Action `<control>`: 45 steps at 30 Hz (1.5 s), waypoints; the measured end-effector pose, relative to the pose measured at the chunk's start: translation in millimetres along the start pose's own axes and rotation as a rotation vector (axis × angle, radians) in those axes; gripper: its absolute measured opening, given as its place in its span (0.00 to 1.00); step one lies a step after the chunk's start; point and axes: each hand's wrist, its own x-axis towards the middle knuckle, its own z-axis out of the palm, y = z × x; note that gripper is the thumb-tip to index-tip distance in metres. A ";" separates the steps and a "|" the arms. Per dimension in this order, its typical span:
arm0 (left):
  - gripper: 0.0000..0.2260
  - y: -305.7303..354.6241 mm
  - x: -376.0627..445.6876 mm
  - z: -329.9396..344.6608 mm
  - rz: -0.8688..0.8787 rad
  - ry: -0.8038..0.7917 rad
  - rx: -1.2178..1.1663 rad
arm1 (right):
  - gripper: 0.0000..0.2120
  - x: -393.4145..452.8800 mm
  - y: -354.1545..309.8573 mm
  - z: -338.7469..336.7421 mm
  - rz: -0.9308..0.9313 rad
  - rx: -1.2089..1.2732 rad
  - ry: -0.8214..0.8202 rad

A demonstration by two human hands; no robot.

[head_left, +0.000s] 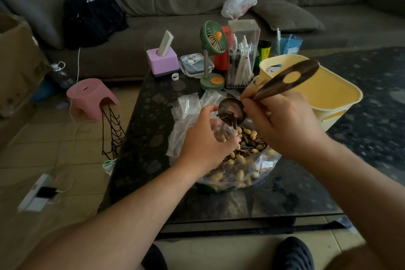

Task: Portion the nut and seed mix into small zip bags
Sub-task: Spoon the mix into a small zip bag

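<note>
Nearest, under both hands: big clear bag of nut and seed mix lying open on the dark desk, peanuts w/ dark seeds. Left hand sits just above it, fingers curled round the mouth of a small zip bag, holding it open; some mix already inside. Right hand, to the right and slightly beyond, pinches the handle of a dark wooden spoon, bowl tipped at the bag mouth, seeds sliding off the lip. Beyond left hand: pile of empty zip bags. Beyond right hand: yellow basket; farther off, green fan and pen holder.

Risk, as I judge it: spoon bowl looks wider than the opening, so seeds may spill past the rim, prob back into the big bag or onto desk. Thin film could also fold shut if left grip slackens.
</note>
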 end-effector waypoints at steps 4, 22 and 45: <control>0.36 0.7 -1.0 -1.2 0.008 0.028 -0.041 | 0.14 -1.0 -2.7 -1.4 -0.041 0.000 0.016; 0.35 16.2 -3.4 -33.7 0.117 0.198 -0.087 | 0.12 -10.1 4.7 -13.4 0.265 0.013 0.020; 0.39 12.1 -4.7 -33.3 0.069 0.028 -0.063 | 0.12 -18.0 -4.0 14.2 0.426 0.000 -0.441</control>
